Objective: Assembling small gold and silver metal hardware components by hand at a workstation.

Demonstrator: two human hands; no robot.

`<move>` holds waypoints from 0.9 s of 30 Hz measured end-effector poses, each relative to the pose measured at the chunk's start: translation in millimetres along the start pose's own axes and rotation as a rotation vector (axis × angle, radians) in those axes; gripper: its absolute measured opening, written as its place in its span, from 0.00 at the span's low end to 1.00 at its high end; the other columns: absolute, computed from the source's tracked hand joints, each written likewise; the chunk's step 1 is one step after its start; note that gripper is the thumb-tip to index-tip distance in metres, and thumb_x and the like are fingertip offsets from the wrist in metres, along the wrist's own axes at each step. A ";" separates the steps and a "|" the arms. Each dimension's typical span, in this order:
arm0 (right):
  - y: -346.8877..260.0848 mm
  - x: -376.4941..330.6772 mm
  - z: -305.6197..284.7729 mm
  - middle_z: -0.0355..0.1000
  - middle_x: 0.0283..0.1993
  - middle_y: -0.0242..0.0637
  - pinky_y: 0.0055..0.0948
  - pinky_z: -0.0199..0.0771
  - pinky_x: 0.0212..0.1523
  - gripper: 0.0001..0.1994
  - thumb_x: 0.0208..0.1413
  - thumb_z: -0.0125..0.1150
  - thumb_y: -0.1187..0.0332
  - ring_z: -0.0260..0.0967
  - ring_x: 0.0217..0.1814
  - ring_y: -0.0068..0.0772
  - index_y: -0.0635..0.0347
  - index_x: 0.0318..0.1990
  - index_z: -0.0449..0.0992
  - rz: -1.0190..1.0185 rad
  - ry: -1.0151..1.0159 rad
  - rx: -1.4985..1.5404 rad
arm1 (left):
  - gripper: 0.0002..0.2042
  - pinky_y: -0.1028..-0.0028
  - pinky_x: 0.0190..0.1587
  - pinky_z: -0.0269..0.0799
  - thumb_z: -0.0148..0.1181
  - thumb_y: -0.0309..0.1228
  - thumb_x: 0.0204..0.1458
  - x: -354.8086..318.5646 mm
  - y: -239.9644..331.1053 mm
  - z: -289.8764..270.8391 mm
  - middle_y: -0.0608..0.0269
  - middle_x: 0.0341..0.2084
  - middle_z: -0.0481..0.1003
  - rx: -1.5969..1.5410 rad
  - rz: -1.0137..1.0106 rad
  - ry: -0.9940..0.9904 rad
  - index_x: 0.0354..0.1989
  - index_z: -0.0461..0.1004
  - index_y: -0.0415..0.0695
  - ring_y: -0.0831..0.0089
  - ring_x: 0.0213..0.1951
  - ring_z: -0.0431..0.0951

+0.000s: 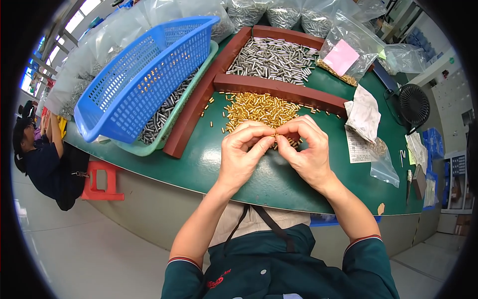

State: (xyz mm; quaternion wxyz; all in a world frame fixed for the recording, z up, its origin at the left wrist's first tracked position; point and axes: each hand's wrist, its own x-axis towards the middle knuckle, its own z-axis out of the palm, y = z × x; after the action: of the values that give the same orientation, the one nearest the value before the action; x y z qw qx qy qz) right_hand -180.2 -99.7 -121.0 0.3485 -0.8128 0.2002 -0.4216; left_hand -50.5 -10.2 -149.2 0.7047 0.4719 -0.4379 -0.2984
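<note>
My left hand [243,153] and my right hand [309,150] meet above the near edge of a heap of small gold-coloured metal cylinders [261,108]. Thumb and forefinger of each hand are pinched together, tip to tip, on what looks like one tiny gold-coloured cylinder [274,135]. Fingertips cover most of it. More gold cylinders lie just under my right fingers. Beyond a dark red wooden bar [279,88], silver metal pins [271,60] are spread within a red wooden frame [199,107].
To the left, a blue plastic basket [112,107] leans in a green tray [169,132] of dark pins. Bags of metal parts [284,16] line the back. Rightward are crumpled paper [363,112], a plastic bag [386,164] and a black fan [414,107]. Another person [42,154] sits far left.
</note>
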 end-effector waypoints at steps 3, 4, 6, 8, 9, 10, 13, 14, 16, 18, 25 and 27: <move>-0.6 0.2 -1.1 0.74 0.28 0.35 0.32 0.69 0.33 0.06 0.41 0.65 0.78 0.69 0.32 0.36 0.63 0.29 0.77 -0.001 -0.007 -0.006 | 0.06 0.79 0.41 0.75 0.60 0.17 0.52 -0.6 0.3 -1.2 0.61 0.38 0.74 0.034 0.020 -0.031 0.38 0.76 0.32 0.78 0.37 0.76; 0.4 -0.1 -0.8 0.74 0.28 0.35 0.32 0.69 0.33 0.06 0.41 0.65 0.78 0.69 0.32 0.36 0.63 0.29 0.77 0.000 -0.006 -0.006 | 0.06 0.79 0.41 0.75 0.60 0.17 0.52 -1.9 0.9 0.6 0.61 0.38 0.75 -0.015 -0.028 -0.007 0.38 0.76 0.33 0.78 0.38 0.76; 4.0 -0.8 0.1 0.74 0.29 0.36 0.32 0.70 0.33 0.05 0.41 0.65 0.78 0.70 0.32 0.36 0.63 0.29 0.77 -0.061 -0.002 -0.021 | 0.06 0.78 0.41 0.75 0.60 0.16 0.51 -2.8 1.2 1.3 0.61 0.38 0.75 -0.065 -0.078 0.016 0.38 0.76 0.33 0.78 0.38 0.76; 3.8 0.2 -1.8 0.74 0.29 0.36 0.32 0.70 0.33 0.05 0.41 0.65 0.78 0.70 0.33 0.37 0.63 0.29 0.77 -0.076 -0.021 -0.015 | 0.06 0.78 0.41 0.75 0.61 0.16 0.50 -3.2 1.9 -0.7 0.61 0.36 0.75 -0.163 -0.160 0.017 0.37 0.76 0.33 0.78 0.38 0.76; 3.5 0.6 -2.9 0.74 0.29 0.37 0.32 0.70 0.34 0.06 0.41 0.65 0.78 0.70 0.33 0.37 0.63 0.29 0.77 -0.092 -0.041 -0.009 | 0.06 0.78 0.41 0.75 0.61 0.16 0.50 -3.1 2.6 -1.0 0.61 0.36 0.75 -0.162 -0.161 0.017 0.37 0.76 0.33 0.78 0.38 0.76; 3.6 0.6 -3.9 0.74 0.29 0.37 0.32 0.70 0.34 0.06 0.41 0.65 0.78 0.70 0.33 0.37 0.63 0.29 0.77 -0.090 -0.042 -0.008 | 0.06 0.78 0.41 0.75 0.61 0.16 0.50 -2.8 3.5 -1.3 0.61 0.35 0.76 -0.178 -0.165 0.012 0.37 0.76 0.33 0.77 0.37 0.76; 3.9 1.6 -8.6 0.73 0.29 0.38 0.32 0.70 0.34 0.05 0.41 0.64 0.78 0.70 0.33 0.38 0.64 0.30 0.77 -0.079 -0.082 -0.006 | 0.07 0.78 0.41 0.75 0.62 0.16 0.50 -2.0 3.5 -2.1 0.60 0.35 0.76 -0.159 -0.122 -0.003 0.37 0.77 0.34 0.77 0.36 0.77; 4.4 2.2 -10.5 0.74 0.29 0.37 0.30 0.70 0.34 0.05 0.43 0.64 0.78 0.70 0.32 0.34 0.64 0.31 0.78 -0.026 -0.130 0.030 | 0.07 0.78 0.40 0.75 0.62 0.16 0.49 -2.0 2.8 -2.5 0.60 0.35 0.77 -0.124 -0.078 -0.011 0.37 0.77 0.34 0.77 0.35 0.77; 2.8 3.7 -12.4 0.74 0.29 0.36 0.28 0.70 0.33 0.05 0.45 0.64 0.77 0.70 0.31 0.31 0.65 0.32 0.78 0.029 -0.176 0.068 | 0.07 0.78 0.40 0.75 0.63 0.16 0.49 -3.0 4.8 -2.9 0.60 0.34 0.77 -0.057 -0.080 -0.007 0.36 0.78 0.34 0.76 0.35 0.77; -0.6 4.7 -15.8 0.75 0.30 0.34 0.22 0.69 0.31 0.05 0.49 0.64 0.76 0.69 0.29 0.22 0.66 0.34 0.79 0.346 -0.246 0.252 | 0.07 0.78 0.39 0.75 0.63 0.16 0.48 -3.6 7.8 -0.5 0.60 0.34 0.77 0.005 -0.082 -0.007 0.36 0.79 0.34 0.76 0.35 0.77; 9.8 4.0 -19.3 0.76 0.35 0.30 0.17 0.72 0.37 0.06 0.53 0.64 0.75 0.70 0.35 0.15 0.66 0.38 0.78 0.634 -0.312 0.649 | 0.10 0.78 0.37 0.72 0.62 0.15 0.48 -2.2 10.3 5.9 0.59 0.32 0.77 0.361 0.171 -0.021 0.39 0.80 0.36 0.74 0.35 0.76; 7.7 4.2 -17.4 0.76 0.35 0.31 0.17 0.72 0.38 0.06 0.53 0.64 0.75 0.71 0.35 0.16 0.66 0.39 0.78 0.652 -0.296 0.678 | 0.11 0.78 0.37 0.72 0.61 0.15 0.48 -2.7 9.7 6.6 0.59 0.33 0.77 0.350 0.169 -0.024 0.40 0.80 0.37 0.74 0.36 0.76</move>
State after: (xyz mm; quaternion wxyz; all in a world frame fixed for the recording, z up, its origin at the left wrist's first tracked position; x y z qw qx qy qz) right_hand -192.5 -114.5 -117.4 0.7320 -0.5997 0.2441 -0.2119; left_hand -57.5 -7.0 -139.9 0.6291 0.5452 -0.5295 -0.1631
